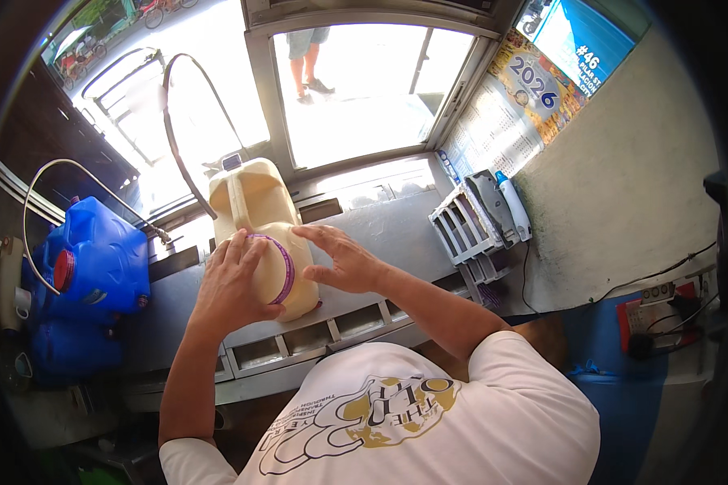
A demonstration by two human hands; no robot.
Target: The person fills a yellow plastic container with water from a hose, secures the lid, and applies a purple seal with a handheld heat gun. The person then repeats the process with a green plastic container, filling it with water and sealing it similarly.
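Observation:
A cream plastic water jug (pixel 260 182) with a moulded handle stands on the grey metal counter in front of me. A purple band (pixel 289 273) rings its wide round cap (pixel 270 267). My left hand (pixel 233 279) rests over the cap's left side, fingers stretched and fingertips on the band's upper part, thumb near its lower end. To the right, my right hand (pixel 344 257) is spread open, its fingertips at the band's upper right and its thumb beside the jug's body. Part of the cap lies hidden under the left hand.
Blue water containers (pixel 109 250) with a red cap stand at left, near a thin curved hose (pixel 36 182). A dark hose (pixel 172 137) arches behind the jug. At right are a grey slatted rack (pixel 469 222) and a wall calendar (pixel 526 85). Beyond the window stands a person (pixel 306 61).

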